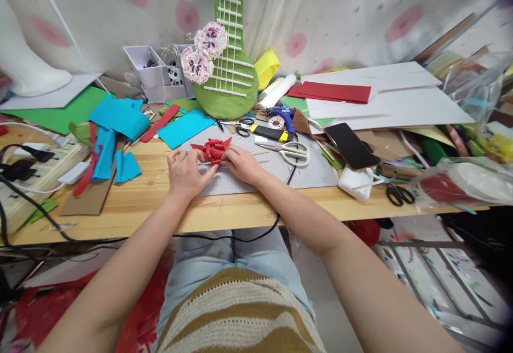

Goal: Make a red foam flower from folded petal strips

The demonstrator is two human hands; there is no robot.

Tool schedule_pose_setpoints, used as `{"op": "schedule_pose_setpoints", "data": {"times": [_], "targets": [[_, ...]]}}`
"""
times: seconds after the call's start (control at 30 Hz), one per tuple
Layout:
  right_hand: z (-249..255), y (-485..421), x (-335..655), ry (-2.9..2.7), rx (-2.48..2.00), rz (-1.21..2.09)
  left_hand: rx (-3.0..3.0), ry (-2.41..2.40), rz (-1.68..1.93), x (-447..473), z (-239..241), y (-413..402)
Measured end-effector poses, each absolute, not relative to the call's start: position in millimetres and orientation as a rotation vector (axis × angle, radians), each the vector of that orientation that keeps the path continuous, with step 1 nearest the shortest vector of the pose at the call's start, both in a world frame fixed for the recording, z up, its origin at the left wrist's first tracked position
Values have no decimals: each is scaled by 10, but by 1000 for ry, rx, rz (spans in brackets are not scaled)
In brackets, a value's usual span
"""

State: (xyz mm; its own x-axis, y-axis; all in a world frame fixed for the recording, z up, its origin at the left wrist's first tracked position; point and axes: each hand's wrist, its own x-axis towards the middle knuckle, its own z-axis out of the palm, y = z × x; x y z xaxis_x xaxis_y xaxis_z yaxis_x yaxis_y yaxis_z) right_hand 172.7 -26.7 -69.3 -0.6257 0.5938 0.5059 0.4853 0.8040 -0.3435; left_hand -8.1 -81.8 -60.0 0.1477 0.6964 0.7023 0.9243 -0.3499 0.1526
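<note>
Between my two hands lies a red crumpled paper flower with pointed outer pieces, low over a grey cutting mat. My left hand grips its left and near edge, the thumb stretched along the front. On the other side, my right hand pinches the near right edge, fingertips close to the left thumb. The fingers partly hide the flower's underside. Just right of my right hand are scissors with pale handles. Beyond the flower sit a yellow-and-black cutter and a blue glue gun.
A green guitar-shaped piece with paper flowers stands at the back. Blue paper and red strips lie to the left, near a power strip. A phone rests on the right. A black cable hangs along the front edge.
</note>
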Motion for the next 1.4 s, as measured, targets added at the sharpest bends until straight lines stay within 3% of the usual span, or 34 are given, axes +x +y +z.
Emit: {"op": "schedule_pose_setpoints", "data": {"times": [0.4,0.8,1.03,1.4], "targets": [[-690,-243,1748,-2370,-698,265,-2238,-1714,-1129,-49,-673,-782],[-705,-236,1754,-2401,-715,210,-2233,-1635,-983,-81,-675,-727],[-700,-237,1771,-2417,-734,204,-2261,-1901,-954,-17,-627,-759],[-695,-221,1761,-2366,-673,250,-2158,-2093,-1288,24,-586,-767]]}}
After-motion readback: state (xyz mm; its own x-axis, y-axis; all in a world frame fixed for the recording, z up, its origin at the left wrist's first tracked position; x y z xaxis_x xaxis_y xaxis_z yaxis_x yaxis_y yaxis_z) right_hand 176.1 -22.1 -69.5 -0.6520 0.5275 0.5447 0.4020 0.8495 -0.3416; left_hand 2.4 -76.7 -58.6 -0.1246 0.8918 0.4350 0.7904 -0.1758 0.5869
